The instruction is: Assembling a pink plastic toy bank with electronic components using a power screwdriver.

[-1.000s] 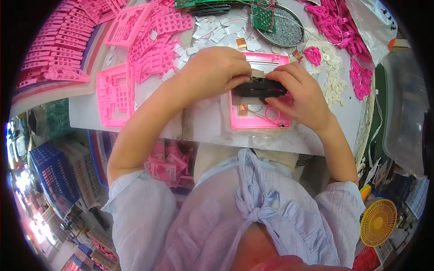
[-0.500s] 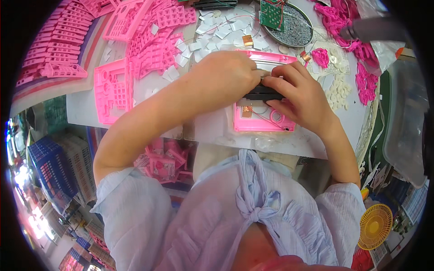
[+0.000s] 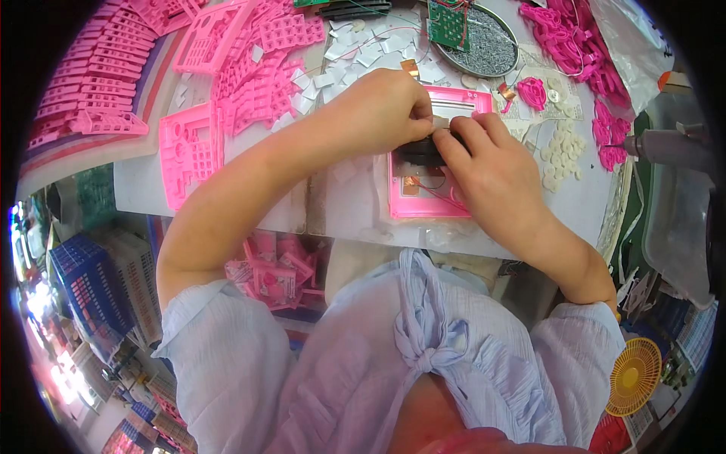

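A pink plastic casing [image 3: 427, 207] lies on the worktable in front of me. Across its middle sits a black plastic part [image 3: 418, 154], partly covered by both hands. My left hand [image 3: 389, 110] is closed in a pinch at the part's far edge; what its fingertips hold is too small to make out. My right hand [image 3: 495, 163] bends its fingers over the right end of the black part, gripping it. Inside the casing's near side a copper-coloured piece [image 3: 411, 186] and thin wires show. Metal rods run along its far side.
Pink plastic parts [image 3: 265, 91] and white slips [image 3: 370, 49] spread to the left and back. A round tray of small metal pieces [image 3: 491, 45] stands behind, a green circuit board [image 3: 448, 26] over its rim. White pieces [image 3: 561, 155], pink cords [image 3: 556, 34] and a grey powered tool [image 3: 669, 147] are right.
My right hand has turned and its fingers now lie further over the black part. My left hand has shifted slightly away from me. The grey tool at the right has swung lower.
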`<state>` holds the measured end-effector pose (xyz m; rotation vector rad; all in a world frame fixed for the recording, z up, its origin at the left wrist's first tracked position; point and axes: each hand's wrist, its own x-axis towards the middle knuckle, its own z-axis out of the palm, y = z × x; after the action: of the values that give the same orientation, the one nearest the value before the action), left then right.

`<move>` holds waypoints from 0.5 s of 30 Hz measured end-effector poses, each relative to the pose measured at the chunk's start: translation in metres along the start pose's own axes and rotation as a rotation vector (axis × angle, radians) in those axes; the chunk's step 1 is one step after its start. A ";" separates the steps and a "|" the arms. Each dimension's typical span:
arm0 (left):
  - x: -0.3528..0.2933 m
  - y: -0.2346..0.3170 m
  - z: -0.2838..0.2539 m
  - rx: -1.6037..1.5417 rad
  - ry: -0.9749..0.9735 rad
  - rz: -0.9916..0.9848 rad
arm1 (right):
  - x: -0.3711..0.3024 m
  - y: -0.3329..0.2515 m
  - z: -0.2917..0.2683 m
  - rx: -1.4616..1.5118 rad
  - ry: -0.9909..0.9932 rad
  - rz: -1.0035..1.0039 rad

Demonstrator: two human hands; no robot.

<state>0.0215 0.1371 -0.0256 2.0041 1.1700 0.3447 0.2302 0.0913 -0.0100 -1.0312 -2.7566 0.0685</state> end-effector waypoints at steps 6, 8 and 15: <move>0.009 0.002 -0.006 0.028 -0.143 0.042 | -0.001 0.021 -0.002 0.224 -0.055 -0.037; 0.014 0.004 -0.009 0.059 -0.192 0.077 | -0.006 0.028 -0.006 0.295 -0.008 -0.026; 0.110 0.003 -0.016 0.502 0.360 0.285 | 0.008 0.113 -0.053 0.520 1.130 0.225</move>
<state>0.0736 0.2353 -0.0284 2.6398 1.2783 0.6241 0.3078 0.1806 0.0301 -0.8338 -1.4915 0.1619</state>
